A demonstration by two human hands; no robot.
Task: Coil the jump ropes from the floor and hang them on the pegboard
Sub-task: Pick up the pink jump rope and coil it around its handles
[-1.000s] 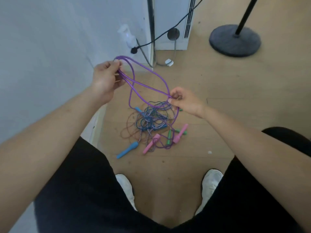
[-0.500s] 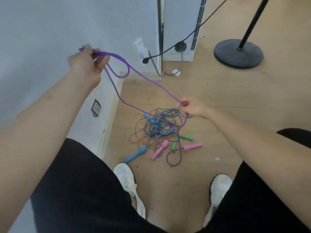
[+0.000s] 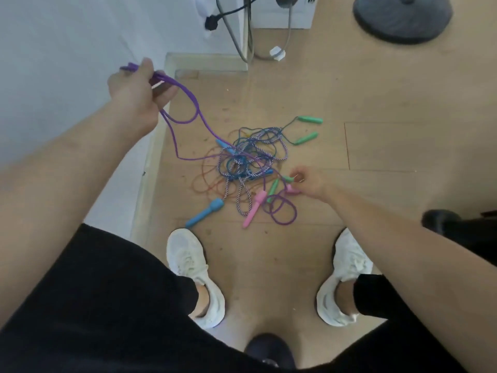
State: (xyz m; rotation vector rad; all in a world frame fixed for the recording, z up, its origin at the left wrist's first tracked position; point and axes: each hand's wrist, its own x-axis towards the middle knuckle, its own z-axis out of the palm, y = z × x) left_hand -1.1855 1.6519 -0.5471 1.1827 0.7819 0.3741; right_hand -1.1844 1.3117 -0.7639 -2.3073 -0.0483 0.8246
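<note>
gripping purple rope in left hand, right hand pinching one pink handle, second pink handle nearby

Purple rope; blue-white striped rope; pink handle; blue handle; green handle; white shoes.

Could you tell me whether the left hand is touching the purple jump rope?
Touching. The head view shows the left hand gripping gathered loops of the thin purple jump rope, which runs straight out of its grip.
</note>
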